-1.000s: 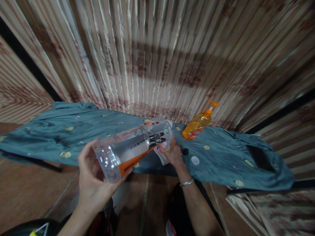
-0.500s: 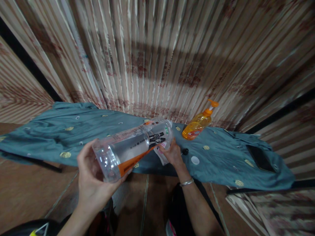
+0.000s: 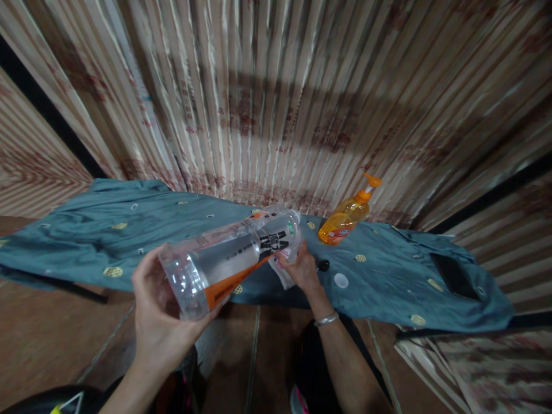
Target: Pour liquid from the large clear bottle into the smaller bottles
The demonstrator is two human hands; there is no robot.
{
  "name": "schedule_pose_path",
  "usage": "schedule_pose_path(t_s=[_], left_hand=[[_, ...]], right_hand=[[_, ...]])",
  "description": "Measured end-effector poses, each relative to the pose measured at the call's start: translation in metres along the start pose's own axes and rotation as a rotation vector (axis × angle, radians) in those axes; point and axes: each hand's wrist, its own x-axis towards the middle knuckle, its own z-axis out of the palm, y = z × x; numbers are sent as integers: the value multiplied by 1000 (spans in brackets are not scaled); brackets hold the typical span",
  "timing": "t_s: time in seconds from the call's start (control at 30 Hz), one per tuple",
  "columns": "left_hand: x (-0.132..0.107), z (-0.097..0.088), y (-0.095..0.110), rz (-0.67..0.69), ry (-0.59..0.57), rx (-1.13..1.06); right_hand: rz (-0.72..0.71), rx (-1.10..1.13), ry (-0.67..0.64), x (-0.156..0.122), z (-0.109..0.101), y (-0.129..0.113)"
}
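A large clear plastic bottle (image 3: 233, 253) with an orange and black printed label is held tilted above the cloth, its base toward me on the left and its neck pointing right. My left hand (image 3: 159, 299) is wrapped round the base end. At the neck end, my right hand (image 3: 299, 264), with a silver bangle on the wrist, closes on the bottle's shoulder; its fingers are partly hidden behind the plastic. Just below that hand shows a white and pink packet (image 3: 282, 275), partly covered; whether my fingers touch it I cannot tell.
A pump bottle of orange liquid (image 3: 345, 218) stands at the back, right of the hands. Nearer lie a small black object (image 3: 323, 265) and a white disc (image 3: 341, 280). A dark phone (image 3: 454, 276) rests at the right on the blue-green tablecloth (image 3: 388, 276). A pleated curtain (image 3: 276, 103) hangs behind.
Almost nothing differs. Both hands and the bottle keep the same hold, with only a very slight shift of the whole view.
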Motion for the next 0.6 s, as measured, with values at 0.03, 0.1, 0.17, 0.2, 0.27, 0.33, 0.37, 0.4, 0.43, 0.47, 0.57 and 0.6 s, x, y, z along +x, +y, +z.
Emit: schedule_pose_path(t_s=[0.03,0.1,0.17,0.2,0.27,0.33,0.37,0.4,0.43,0.47,0.57,0.6], left_hand=[[0,0,0,-1,4,-3],[1,1,1,-1,5,-5],[1,1,2,5,-2,-3],[1,1,2,7,-6,-3],[1,0,2,13,-9,-3],[1,0,2,14,-16,-3],[1,0,1,12,-19,-2],[1,0,1,10,-17,-1],[1,0,1,9,-16,-1],[1,0,2,8,-12,-1],[1,1,2,10,-2,-1],[1,1,3,6,-3,0]], right_hand=[[1,-6,-3,0,0,-1],[8,-15,-11,0,-1,-2],[20,-19,-21,0,-2,-4],[25,-20,-26,0,-2,-4],[27,-21,-35,0,-3,-5],[27,-23,-39,0,-4,-5],[26,-24,-41,0,-4,-5],[28,-26,-42,0,-4,-5],[32,-31,-40,0,-4,-6],[34,-36,-37,0,-4,-6],[28,-43,-21,0,-3,-6],[26,-42,-22,0,-3,-6]])
